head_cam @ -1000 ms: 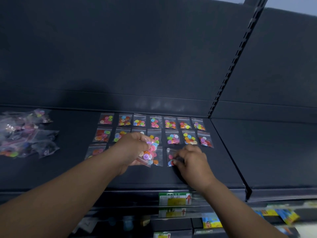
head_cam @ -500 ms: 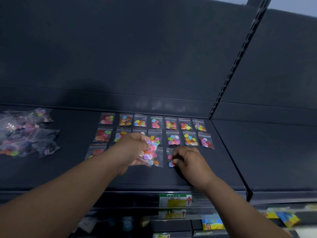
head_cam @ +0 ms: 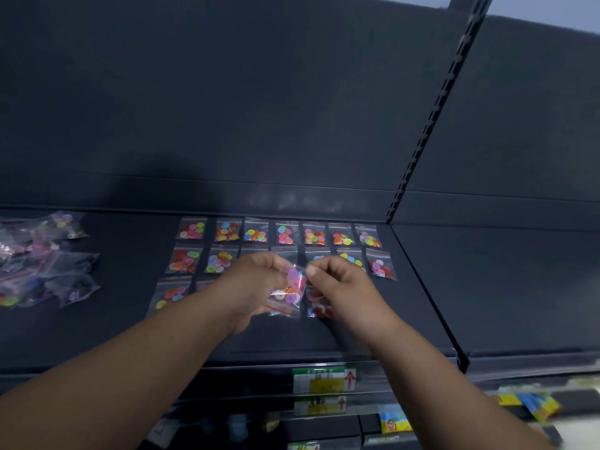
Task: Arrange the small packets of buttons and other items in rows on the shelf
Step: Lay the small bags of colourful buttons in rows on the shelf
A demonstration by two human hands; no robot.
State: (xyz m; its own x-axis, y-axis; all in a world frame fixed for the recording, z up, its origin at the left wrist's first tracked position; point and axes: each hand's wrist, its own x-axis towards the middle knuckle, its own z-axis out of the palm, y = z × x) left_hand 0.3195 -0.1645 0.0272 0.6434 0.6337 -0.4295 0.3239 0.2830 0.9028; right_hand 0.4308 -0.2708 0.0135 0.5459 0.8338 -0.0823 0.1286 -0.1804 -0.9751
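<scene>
A loose heap of packets [head_cam: 42,261] lies at the left end of the shelf [head_cam: 406,319], well apart from the sorted packets [head_cam: 285,233], which form two full rows with a third begun in front. Over that third row the left grip [head_cam: 256,284] is curled round the held packets [head_cam: 289,290] (clear bags of coloured buttons). The right grip [head_cam: 341,284] pinches the edge of the top one, just above a laid packet [head_cam: 319,308]. The step in hand appears to be peeling one packet off the bundle. Next, it likely needs setting flat to the right of the laid packet, square with the rows behind.
</scene>
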